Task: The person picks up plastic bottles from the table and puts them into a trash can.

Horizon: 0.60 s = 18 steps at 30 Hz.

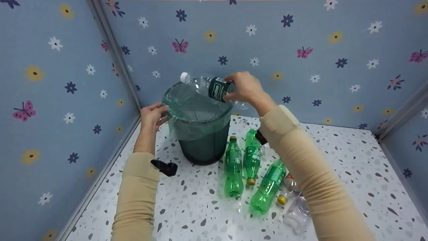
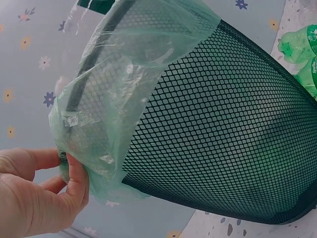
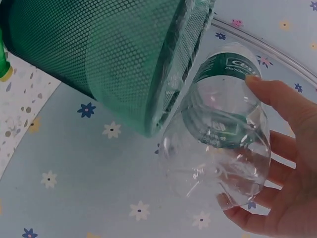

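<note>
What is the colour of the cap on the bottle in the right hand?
The cap is white; it shows best in the head view.

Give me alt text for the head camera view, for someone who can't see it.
A person's right hand holds a clear bottle with a dark green label at the mouth of a bin, while the left hand pinches the bin's green liner. Three green bottles and some clear ones lie nearby on a speckled surface.
</note>
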Available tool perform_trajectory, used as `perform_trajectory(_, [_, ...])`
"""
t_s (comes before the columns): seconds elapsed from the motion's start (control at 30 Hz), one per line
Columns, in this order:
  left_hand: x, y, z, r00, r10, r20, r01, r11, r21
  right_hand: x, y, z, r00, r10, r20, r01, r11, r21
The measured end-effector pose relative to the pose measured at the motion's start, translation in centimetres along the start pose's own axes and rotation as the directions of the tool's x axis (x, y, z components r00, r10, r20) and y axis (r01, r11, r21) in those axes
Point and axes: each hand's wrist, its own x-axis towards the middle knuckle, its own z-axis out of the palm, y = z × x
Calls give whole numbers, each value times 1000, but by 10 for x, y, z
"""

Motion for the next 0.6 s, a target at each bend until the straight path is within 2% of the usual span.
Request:
perform_trajectory(0.07, [13,-5,-1,1000,-1,-13,1,1000,3,3,-6,4,1000,-1,-12,0,999,-42])
perform_trajectory(0.17, [31,-11,-4,1000,-23,14,24,998,-49,7,-15,11,1000,-6,-15,4,994,-105])
perform_trajectory(0.2, [58,-27,-10,999,1,38,3,995,-105,8,-18,13,1000,-10,-12,8,992,-124])
perform_trajectory(0.27, [76,-36,-13,999,2,50,4,992,-128,9,-23,19,1000,-22,-8,21,988,-151])
perform_trajectory(0.37, [82,-40,-14,999,32,28,-30,995,-100,11,-30,27,999,-44,-16,41,984,-174])
perform_trajectory(0.4, [81,-40,-13,999,38,23,-36,995,-90,11,-32,29,998,-53,-22,48,983,-179])
perform_trajectory(0.43, [54,-26,-7,1000,18,-6,-18,999,-31,12,-33,32,998,-60,-27,54,981,-184])
perform_trajectory(0.5, [33,-15,-4,1000,15,-4,-15,1000,-24,13,-36,35,997,-75,-31,68,979,-192])
perform_trajectory(0.57, [15,-7,-2,1000,3,-3,-4,1000,-28,14,-37,39,996,-91,-24,84,977,-194])
perform_trajectory(0.6, [11,-4,-2,1000,-3,1,3,1000,-31,15,-38,41,995,-99,-18,94,977,-189])
